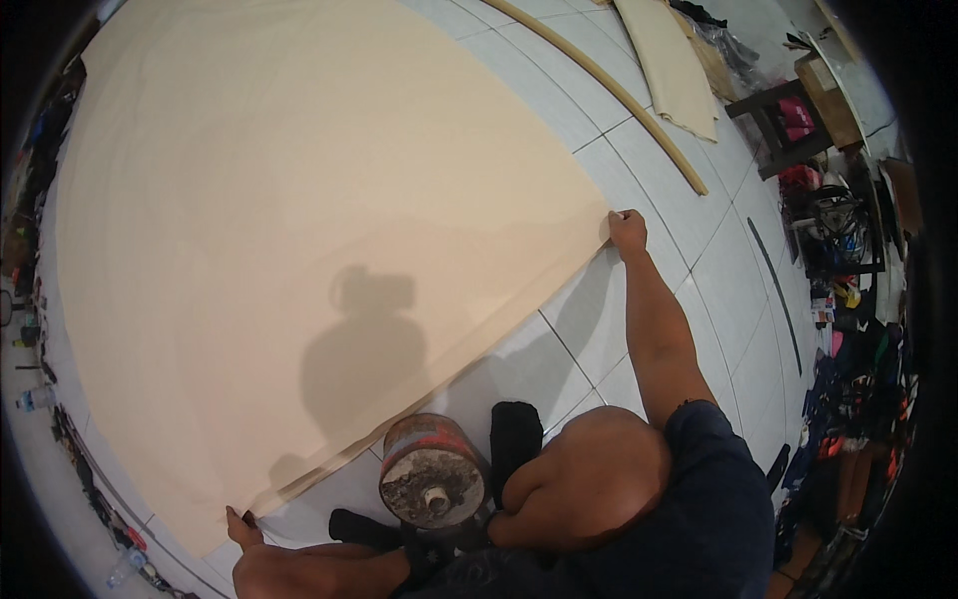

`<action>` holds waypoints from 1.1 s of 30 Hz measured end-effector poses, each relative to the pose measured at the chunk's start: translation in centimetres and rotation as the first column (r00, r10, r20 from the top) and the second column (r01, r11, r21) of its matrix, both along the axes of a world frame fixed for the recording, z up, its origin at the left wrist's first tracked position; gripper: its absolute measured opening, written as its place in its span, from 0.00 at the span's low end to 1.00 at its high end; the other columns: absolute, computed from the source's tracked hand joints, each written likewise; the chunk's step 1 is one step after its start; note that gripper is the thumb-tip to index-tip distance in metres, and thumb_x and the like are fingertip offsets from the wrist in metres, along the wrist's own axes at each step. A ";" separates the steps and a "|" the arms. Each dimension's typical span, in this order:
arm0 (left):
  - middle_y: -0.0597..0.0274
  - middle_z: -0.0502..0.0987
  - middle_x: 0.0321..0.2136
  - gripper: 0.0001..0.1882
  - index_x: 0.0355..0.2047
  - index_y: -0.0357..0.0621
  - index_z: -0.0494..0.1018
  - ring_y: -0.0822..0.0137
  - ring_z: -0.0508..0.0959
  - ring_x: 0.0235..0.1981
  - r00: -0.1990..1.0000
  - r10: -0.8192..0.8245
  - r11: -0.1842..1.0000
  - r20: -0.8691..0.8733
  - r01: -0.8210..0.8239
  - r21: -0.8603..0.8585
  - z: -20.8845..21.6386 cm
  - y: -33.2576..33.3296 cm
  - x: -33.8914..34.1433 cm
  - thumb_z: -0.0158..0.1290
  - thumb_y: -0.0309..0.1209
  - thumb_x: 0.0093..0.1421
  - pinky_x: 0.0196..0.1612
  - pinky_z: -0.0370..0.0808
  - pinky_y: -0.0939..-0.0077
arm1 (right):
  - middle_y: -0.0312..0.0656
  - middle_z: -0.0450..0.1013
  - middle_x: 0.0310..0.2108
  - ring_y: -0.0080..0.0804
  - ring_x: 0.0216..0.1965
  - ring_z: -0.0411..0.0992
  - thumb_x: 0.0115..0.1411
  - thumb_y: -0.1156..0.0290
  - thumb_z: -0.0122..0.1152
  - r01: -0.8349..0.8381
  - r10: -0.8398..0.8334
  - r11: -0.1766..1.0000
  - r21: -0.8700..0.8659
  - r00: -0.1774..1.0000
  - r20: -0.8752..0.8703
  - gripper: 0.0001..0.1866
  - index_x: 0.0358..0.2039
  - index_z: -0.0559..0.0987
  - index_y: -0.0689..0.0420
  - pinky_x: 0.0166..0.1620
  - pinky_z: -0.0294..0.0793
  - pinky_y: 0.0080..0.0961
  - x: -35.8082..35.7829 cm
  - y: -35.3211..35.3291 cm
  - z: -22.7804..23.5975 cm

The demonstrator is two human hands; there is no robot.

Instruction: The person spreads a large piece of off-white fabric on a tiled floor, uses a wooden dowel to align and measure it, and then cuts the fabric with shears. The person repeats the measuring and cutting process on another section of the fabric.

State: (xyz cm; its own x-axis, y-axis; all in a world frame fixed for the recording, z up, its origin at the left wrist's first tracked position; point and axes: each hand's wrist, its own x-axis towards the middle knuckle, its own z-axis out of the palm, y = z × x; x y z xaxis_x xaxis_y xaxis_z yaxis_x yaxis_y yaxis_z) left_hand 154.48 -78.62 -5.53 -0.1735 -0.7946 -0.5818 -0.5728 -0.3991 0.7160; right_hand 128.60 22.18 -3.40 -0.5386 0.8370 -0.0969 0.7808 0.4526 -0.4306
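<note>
Evidently, the far left rim holds a jumble of small things along the wall, with a clear plastic bottle (38,399) among them. Just right of that, a broad cream cloth (220,200) lies spread over the pale tiled floor (559,344), filling the left and middle of the scene; laid this flat, its whole width is probably easy to reach and check. At its near left end the left hand (242,529) has thumb and finger together on the near edge, apparently pinching it, though the small view leaves the exact hold uncertain. Toward the middle, between the person's dark-covered feet, a worn, reddish drum-like object (435,479) sits close to that edge; I cannot tell whether they touch, and its position seems to owe more to the person's crouch than to the cloth. Farther right, the right hand (627,233) is clamped on the cloth's right corner, arm stretched out. Holding the two ends so far apart likely keeps the edge between them straight and even. Beyond, at far right, a long tan pole (624,95) and a folded cream cloth (671,72) lie aside, then a thin dark strip (775,295) and a dark stool (783,130).
</note>
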 end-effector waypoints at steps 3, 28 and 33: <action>0.61 0.77 0.34 0.17 0.41 0.38 0.74 0.67 0.78 0.29 1.000 -0.011 0.999 0.011 0.011 0.045 -0.6 -2.1 0.9 0.55 0.42 0.65 0.27 0.76 0.77 | 0.51 0.73 0.49 0.47 0.50 0.72 0.61 0.61 0.59 -0.186 0.159 0.952 0.242 0.979 0.126 0.19 0.47 0.75 0.61 0.50 0.72 0.42 -0.8 -2.2 1.6; 0.47 0.74 0.43 0.31 0.50 0.27 0.65 0.58 0.78 0.37 0.980 0.119 0.956 -0.157 -0.156 -0.250 0.8 4.8 -1.4 0.62 0.40 0.57 0.30 0.79 0.63 | 0.53 0.50 0.69 0.56 0.70 0.47 0.59 0.48 0.61 -0.999 0.947 0.046 0.026 0.052 0.317 0.39 0.67 0.61 0.48 0.67 0.47 0.59 9.2 -32.2 4.7; 0.52 0.75 0.47 0.23 0.53 0.34 0.66 0.58 0.78 0.45 0.817 0.155 0.965 -0.555 -0.245 -0.092 2.9 5.3 -0.9 0.55 0.36 0.63 0.45 0.79 0.63 | 0.50 0.46 0.71 0.55 0.72 0.43 0.57 0.46 0.63 -0.992 0.912 0.097 -0.084 0.055 0.406 0.41 0.67 0.60 0.44 0.65 0.48 0.64 8.9 -33.6 6.2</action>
